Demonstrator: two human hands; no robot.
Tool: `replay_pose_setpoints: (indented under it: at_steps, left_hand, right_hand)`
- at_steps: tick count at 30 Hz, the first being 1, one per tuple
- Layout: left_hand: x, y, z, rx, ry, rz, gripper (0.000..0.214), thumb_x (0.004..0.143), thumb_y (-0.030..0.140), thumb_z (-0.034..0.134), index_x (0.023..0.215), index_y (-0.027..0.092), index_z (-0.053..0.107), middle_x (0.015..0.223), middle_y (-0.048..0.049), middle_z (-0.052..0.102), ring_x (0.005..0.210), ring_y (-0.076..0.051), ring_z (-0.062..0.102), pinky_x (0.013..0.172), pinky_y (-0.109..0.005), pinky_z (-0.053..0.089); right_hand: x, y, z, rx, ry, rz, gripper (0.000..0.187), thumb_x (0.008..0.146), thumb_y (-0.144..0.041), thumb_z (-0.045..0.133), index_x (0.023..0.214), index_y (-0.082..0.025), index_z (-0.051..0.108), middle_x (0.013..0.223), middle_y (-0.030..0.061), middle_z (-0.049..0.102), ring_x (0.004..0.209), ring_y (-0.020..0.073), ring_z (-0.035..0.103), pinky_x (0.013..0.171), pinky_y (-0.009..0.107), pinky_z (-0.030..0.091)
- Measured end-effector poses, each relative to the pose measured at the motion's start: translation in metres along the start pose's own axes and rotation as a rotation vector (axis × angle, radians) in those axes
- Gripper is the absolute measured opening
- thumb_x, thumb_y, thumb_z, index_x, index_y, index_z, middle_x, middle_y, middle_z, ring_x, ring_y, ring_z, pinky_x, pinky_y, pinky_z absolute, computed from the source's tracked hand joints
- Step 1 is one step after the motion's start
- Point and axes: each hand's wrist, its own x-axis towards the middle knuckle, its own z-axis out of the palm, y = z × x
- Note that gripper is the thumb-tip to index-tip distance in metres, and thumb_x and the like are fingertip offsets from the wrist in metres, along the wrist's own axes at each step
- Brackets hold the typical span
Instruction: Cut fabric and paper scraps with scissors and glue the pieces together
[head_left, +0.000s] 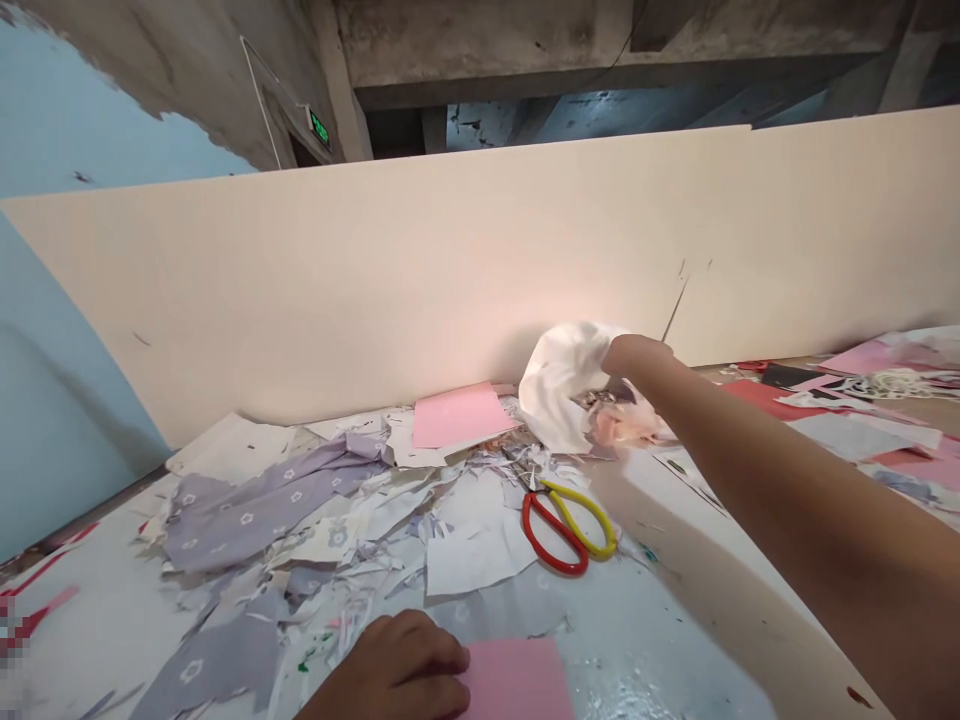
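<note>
My right arm reaches far forward, and my right hand point(626, 352) is closed on a crumpled white sheet point(559, 385), cloth or thin paper, which curves up against the board. Most of the right fingers are hidden by the sheet. Close to me, my left hand point(409, 665) has its fingers curled together at the left edge of a pink paper piece point(517, 680), gripping it against the table. Between the hands lie scissors point(562, 525) with one red and one yellow handle, their blades pointing away among scraps. Another pink sheet point(461, 415) rests on white pieces at the board's foot.
A tall cream board point(375, 290) stands across the back of the white table point(675, 620). Lilac flowered scraps point(277, 500) and white offcuts pile up on the left. Beyond my right arm are red sheets point(765, 400) and tangled white strings point(892, 384).
</note>
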Motion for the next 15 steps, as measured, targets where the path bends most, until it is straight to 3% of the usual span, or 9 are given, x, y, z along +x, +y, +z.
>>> replay_pose_setpoints:
  at_steps: [4,6,8,9,11,15]
  left_hand:
    - [0.002,-0.001,-0.002,0.010,-0.011,-0.003,0.019,0.084,0.038,0.046,0.089,0.023,0.057,0.087,-0.0027,0.062,0.077,-0.012,0.054,0.068,-0.022,0.044]
    - [0.002,-0.002,-0.003,0.016,-0.015,0.000,0.018,0.084,0.037,0.046,0.088,0.023,0.057,0.087,-0.0029,0.063,0.077,-0.012,0.054,0.068,-0.022,0.044]
    - [0.003,-0.001,-0.002,0.020,-0.006,0.009,0.018,0.085,0.036,0.044,0.088,0.022,0.056,0.088,-0.0034,0.063,0.078,-0.013,0.054,0.068,-0.022,0.044]
    - [0.003,0.000,-0.002,0.020,0.002,0.012,0.018,0.086,0.035,0.043,0.089,0.023,0.056,0.088,-0.0034,0.063,0.078,-0.013,0.054,0.067,-0.023,0.044]
    - [0.002,0.001,0.000,0.021,0.022,-0.004,0.019,0.086,0.036,0.042,0.090,0.023,0.055,0.088,-0.0034,0.063,0.078,-0.013,0.055,0.068,-0.024,0.044]
    - [0.002,0.003,0.003,0.020,0.029,-0.064,0.019,0.086,0.037,0.042,0.086,0.023,0.056,0.086,-0.0029,0.063,0.077,-0.013,0.055,0.069,-0.023,0.043]
  right_hand:
    - [-0.012,-0.039,0.005,-0.035,0.030,-0.136,0.039,0.086,-0.012,0.038,0.125,-0.006,0.040,0.130,0.0239,0.036,0.118,0.0346,0.036,0.089,0.049,0.035]
    - [-0.025,-0.064,0.021,-0.031,-0.031,-0.305,0.042,0.086,-0.012,0.035,0.127,-0.016,0.040,0.135,0.0128,0.036,0.123,0.0261,0.033,0.096,0.039,0.032]
    - [-0.037,-0.084,0.044,-0.036,-0.166,-0.431,0.040,0.084,-0.018,0.044,0.121,-0.030,0.048,0.130,0.0003,0.046,0.117,0.0181,0.042,0.095,0.028,0.034]
    - [-0.041,-0.089,0.056,-0.046,-0.229,-0.454,0.037,0.082,-0.022,0.047,0.117,-0.032,0.051,0.125,-0.0009,0.051,0.112,0.0175,0.046,0.092,0.027,0.036]
    - [-0.044,-0.087,0.074,-0.086,-0.321,-0.419,0.033,0.080,-0.030,0.050,0.113,-0.030,0.056,0.115,0.0033,0.058,0.105,0.0212,0.052,0.087,0.032,0.040]
    - [-0.030,-0.052,0.082,-0.227,-0.338,-0.145,0.041,0.082,-0.038,0.045,0.110,-0.012,0.059,0.108,0.0227,0.058,0.105,0.0388,0.049,0.080,0.057,0.036]
